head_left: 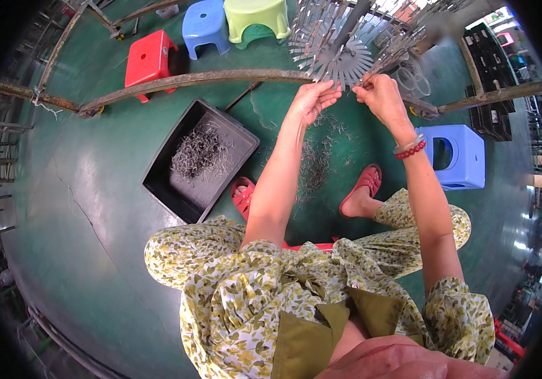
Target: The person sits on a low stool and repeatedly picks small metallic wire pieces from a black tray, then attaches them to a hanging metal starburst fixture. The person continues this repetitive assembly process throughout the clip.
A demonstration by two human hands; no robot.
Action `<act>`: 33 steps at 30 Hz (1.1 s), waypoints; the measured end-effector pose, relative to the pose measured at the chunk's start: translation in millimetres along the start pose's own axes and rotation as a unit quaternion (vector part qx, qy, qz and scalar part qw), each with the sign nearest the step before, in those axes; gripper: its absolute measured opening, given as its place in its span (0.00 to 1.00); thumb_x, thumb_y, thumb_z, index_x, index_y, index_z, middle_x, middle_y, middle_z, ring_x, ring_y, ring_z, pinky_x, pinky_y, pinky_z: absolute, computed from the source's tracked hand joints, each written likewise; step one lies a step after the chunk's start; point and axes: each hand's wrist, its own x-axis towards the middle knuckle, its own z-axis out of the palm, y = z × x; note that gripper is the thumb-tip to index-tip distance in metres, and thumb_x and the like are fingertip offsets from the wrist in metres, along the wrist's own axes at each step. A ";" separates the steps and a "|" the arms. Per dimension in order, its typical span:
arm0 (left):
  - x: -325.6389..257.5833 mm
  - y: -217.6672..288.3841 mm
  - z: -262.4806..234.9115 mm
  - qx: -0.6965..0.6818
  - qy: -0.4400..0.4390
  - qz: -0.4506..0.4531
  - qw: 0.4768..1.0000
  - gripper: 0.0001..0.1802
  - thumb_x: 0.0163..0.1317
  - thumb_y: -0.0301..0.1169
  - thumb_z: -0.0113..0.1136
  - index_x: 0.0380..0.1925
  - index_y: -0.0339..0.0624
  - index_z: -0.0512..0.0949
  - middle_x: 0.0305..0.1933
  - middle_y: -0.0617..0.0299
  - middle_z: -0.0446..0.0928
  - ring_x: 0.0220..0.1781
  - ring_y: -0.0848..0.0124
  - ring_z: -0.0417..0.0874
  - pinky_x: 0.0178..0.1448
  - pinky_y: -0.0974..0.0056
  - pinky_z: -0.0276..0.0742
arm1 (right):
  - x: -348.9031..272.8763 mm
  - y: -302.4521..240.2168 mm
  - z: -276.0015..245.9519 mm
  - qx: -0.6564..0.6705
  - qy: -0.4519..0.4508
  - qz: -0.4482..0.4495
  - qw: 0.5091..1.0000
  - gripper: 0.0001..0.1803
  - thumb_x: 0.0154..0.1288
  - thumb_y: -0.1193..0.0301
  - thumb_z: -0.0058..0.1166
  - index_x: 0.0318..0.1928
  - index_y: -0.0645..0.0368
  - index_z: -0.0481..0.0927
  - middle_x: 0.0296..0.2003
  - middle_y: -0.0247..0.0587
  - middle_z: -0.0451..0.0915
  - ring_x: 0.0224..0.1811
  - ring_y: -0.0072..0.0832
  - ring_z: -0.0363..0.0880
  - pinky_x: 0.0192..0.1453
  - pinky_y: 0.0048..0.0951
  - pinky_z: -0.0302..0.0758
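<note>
Both my arms reach forward to a round rack of flat grey metal strips [337, 63], fanned out around an upright post. My left hand [312, 102] is at the near edge of the fan. Its thumb and forefinger are pinched together by the strip ends, the other fingers loosely curled. To the right, my right hand [385, 101] pinches with thumb and fingertips beside the rack's hanging metal pieces. Whatever lies in either pinch is too small to make out. Small bent metal hooks [315, 161] lie scattered on the floor below my hands.
A black plastic tray [173, 183] at left holds a heap of grey metal hooks [201, 151]. A rusty frame bar [201, 78] crosses in front. Red [148, 58], blue [206, 26] and green [256, 18] stools stand beyond; another blue stool [467, 155] is at right, near black crates [492, 63].
</note>
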 end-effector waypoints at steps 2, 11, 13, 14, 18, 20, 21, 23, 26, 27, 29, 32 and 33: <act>2.4 3.1 1.7 0.024 -0.006 -0.010 1.000 0.14 0.60 0.32 0.56 0.41 0.31 0.77 0.40 0.53 0.80 0.39 0.68 0.83 0.42 0.68 0.79 | 4.6 5.6 1.5 -0.016 0.009 -0.012 1.000 0.09 0.51 0.74 0.59 0.28 0.71 0.79 0.20 0.55 0.78 0.28 0.44 0.81 0.35 0.35 0.74; 4.9 -1.9 14.3 0.113 0.000 -0.029 0.993 0.14 0.59 0.32 0.57 0.40 0.32 0.78 0.37 0.56 0.81 0.38 0.73 0.81 0.45 0.69 0.76 | -4.2 3.6 -1.8 -0.059 0.035 0.005 0.998 0.11 0.49 0.75 0.61 0.29 0.73 0.79 0.23 0.60 0.77 0.31 0.49 0.80 0.37 0.37 0.74; 7.7 -10.9 13.7 0.097 -0.005 -0.011 0.995 0.13 0.59 0.31 0.57 0.39 0.31 0.78 0.37 0.56 0.81 0.37 0.72 0.81 0.45 0.69 0.77 | -4.7 7.6 -1.9 -0.069 0.046 0.001 0.997 0.10 0.49 0.75 0.61 0.29 0.72 0.79 0.23 0.59 0.77 0.30 0.48 0.80 0.36 0.36 0.74; 7.9 -13.7 15.5 0.086 -0.004 -0.001 0.996 0.13 0.59 0.31 0.57 0.38 0.31 0.78 0.37 0.56 0.81 0.37 0.72 0.81 0.44 0.70 0.77 | -4.9 10.3 -1.8 -0.070 0.053 0.000 0.996 0.10 0.49 0.75 0.61 0.29 0.72 0.79 0.23 0.59 0.78 0.29 0.47 0.80 0.36 0.36 0.74; 5.8 -25.9 21.1 0.047 -0.001 0.031 0.998 0.11 0.59 0.28 0.56 0.37 0.30 0.78 0.35 0.55 0.81 0.34 0.71 0.81 0.42 0.70 0.79 | -8.8 8.4 -3.6 -0.039 0.041 0.058 0.997 0.10 0.50 0.74 0.61 0.28 0.72 0.79 0.21 0.55 0.79 0.26 0.40 0.82 0.34 0.33 0.74; 6.7 -31.7 22.9 0.042 -0.005 0.037 0.998 0.11 0.59 0.28 0.56 0.37 0.30 0.78 0.35 0.55 0.81 0.34 0.71 0.81 0.42 0.71 0.79 | -7.3 10.2 -3.3 -0.044 0.041 0.070 0.996 0.10 0.50 0.74 0.61 0.29 0.72 0.79 0.21 0.52 0.79 0.26 0.36 0.82 0.34 0.32 0.74; 6.8 -34.5 23.3 0.039 -0.006 0.040 0.998 0.11 0.59 0.27 0.56 0.37 0.29 0.78 0.34 0.55 0.81 0.33 0.71 0.81 0.41 0.71 0.79 | -7.4 11.2 -3.3 -0.046 0.041 0.077 0.995 0.10 0.51 0.74 0.61 0.29 0.72 0.79 0.21 0.51 0.79 0.25 0.34 0.82 0.34 0.31 0.75; 7.8 -38.4 23.3 0.034 -0.007 0.045 0.998 0.11 0.59 0.27 0.56 0.37 0.29 0.78 0.34 0.56 0.80 0.33 0.71 0.81 0.41 0.71 0.79 | -8.4 11.1 -4.2 -0.043 0.031 0.100 0.994 0.10 0.51 0.75 0.61 0.29 0.73 0.79 0.21 0.50 0.80 0.26 0.31 0.82 0.34 0.30 0.75; 10.1 -39.9 22.0 0.029 -0.004 0.046 0.999 0.10 0.59 0.27 0.55 0.36 0.29 0.78 0.34 0.56 0.80 0.33 0.72 0.81 0.40 0.72 0.79 | -7.8 15.8 -2.5 -0.025 0.031 0.123 0.992 0.10 0.51 0.76 0.61 0.30 0.73 0.78 0.22 0.48 0.80 0.26 0.28 0.82 0.33 0.28 0.75; 10.9 -40.2 22.9 0.028 -0.003 0.044 0.999 0.10 0.59 0.27 0.55 0.36 0.29 0.78 0.34 0.56 0.80 0.32 0.72 0.81 0.40 0.72 0.79 | -7.2 17.4 -2.5 -0.018 0.033 0.130 0.991 0.10 0.51 0.76 0.61 0.31 0.73 0.78 0.22 0.47 0.80 0.26 0.28 0.82 0.33 0.27 0.75; 10.7 -40.9 24.5 0.029 -0.002 0.044 0.999 0.10 0.59 0.26 0.55 0.36 0.29 0.78 0.33 0.56 0.80 0.32 0.72 0.81 0.39 0.72 0.79 | -5.9 17.6 -2.7 -0.023 0.033 0.126 0.991 0.09 0.52 0.76 0.61 0.28 0.72 0.78 0.22 0.42 0.81 0.25 0.22 0.80 0.31 0.24 0.76; 9.1 -41.3 25.9 0.020 -0.004 0.046 0.999 0.10 0.59 0.26 0.55 0.36 0.28 0.77 0.33 0.55 0.80 0.31 0.72 0.81 0.38 0.73 0.79 | -5.0 18.2 -1.5 -0.023 0.036 0.130 0.991 0.09 0.53 0.76 0.62 0.27 0.71 0.78 0.22 0.40 0.81 0.25 0.20 0.80 0.30 0.22 0.77; 8.8 -41.1 26.4 0.015 -0.005 0.048 0.999 0.11 0.59 0.26 0.55 0.36 0.27 0.77 0.33 0.55 0.80 0.31 0.72 0.81 0.38 0.73 0.79 | -4.8 18.0 -1.4 -0.022 0.038 0.132 0.990 0.09 0.53 0.76 0.62 0.27 0.71 0.78 0.22 0.40 0.81 0.25 0.20 0.80 0.30 0.22 0.76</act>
